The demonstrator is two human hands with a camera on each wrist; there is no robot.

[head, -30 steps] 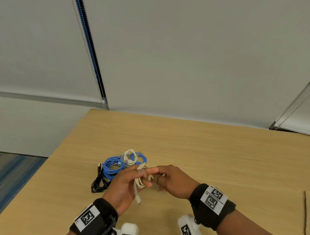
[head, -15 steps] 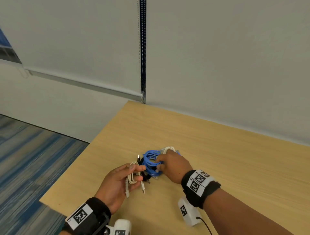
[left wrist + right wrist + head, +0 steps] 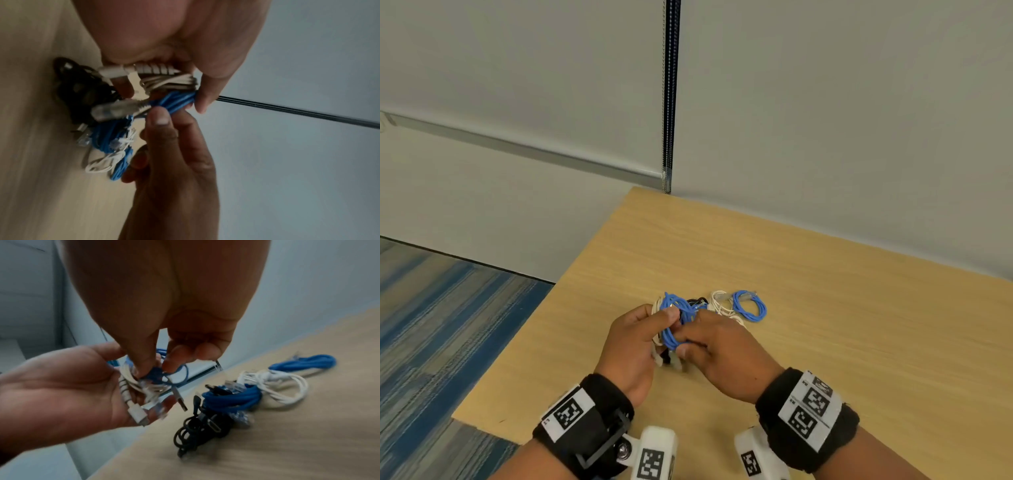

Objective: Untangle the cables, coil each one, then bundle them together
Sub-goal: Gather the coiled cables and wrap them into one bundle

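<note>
Fingers (image 3: 141, 366) of the right hand (image 3: 726, 359) pinch a thin blue cable (image 3: 176, 371) just above the left hand (image 3: 630, 353), whose curled fingers grip a white coil (image 3: 170, 82) and a blue coil (image 3: 176, 100) together. Beneath both hands lies the table (image 3: 859, 342), with wall behind it and striped carpet (image 3: 431, 325) to its left. On the table sit a black coil (image 3: 197, 430), another blue coil (image 3: 232, 400), a white loop (image 3: 277, 386) and a far blue coil (image 3: 304, 364). From the head view the hands hide most of these; only the right wrist view lays them out apart. Left wrist view alone shows the white plug (image 3: 112, 73) and its ribbed sleeve against the palm. Blur makes the clear connectors hard to tell apart, and where the thin cable ends is hidden.
</note>
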